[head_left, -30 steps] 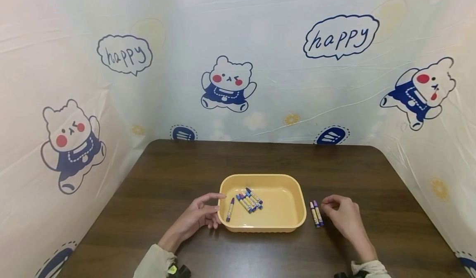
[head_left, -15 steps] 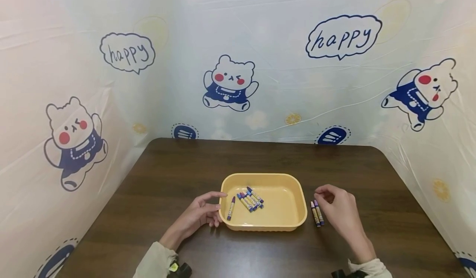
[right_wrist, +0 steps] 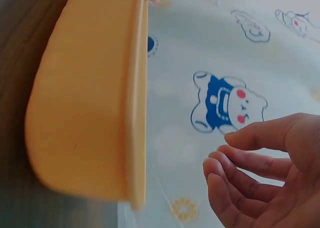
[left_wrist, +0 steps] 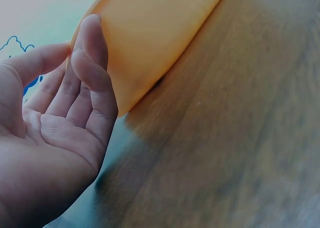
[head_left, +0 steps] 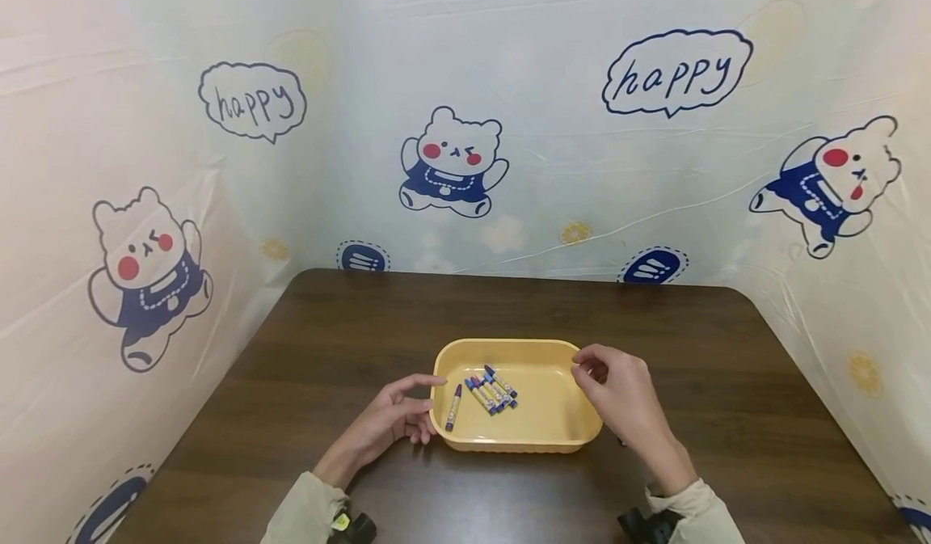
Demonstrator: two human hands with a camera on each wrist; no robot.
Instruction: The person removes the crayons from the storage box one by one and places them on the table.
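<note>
A yellow plastic tray [head_left: 520, 449] stands on the table, with several blue-and-yellow wrapped crayons [head_left: 483, 397] bunched left of its middle. One purple-tipped crayon [head_left: 454, 408] lies apart by the left wall. My left hand [head_left: 385, 423] holds the tray's left rim, index finger over the edge; the left wrist view shows its curled fingers [left_wrist: 92, 42] at the outer wall. Over the tray's right rim is my right hand [head_left: 621, 390], thumb and fingers loosely curled. Nothing shows between its fingertips in the right wrist view. It mostly hides the crayons lying on the table right of the tray.
The dark wooden table [head_left: 349, 326] runs back to a printed white curtain [head_left: 538, 67] with bears and "happy" bubbles, which also closes in both sides. Black wrist devices show at both cuffs.
My right hand has moved left, from beside the two crayons on the table to above the tray's right rim. My left hand and the crayons in the tray have stayed put.
</note>
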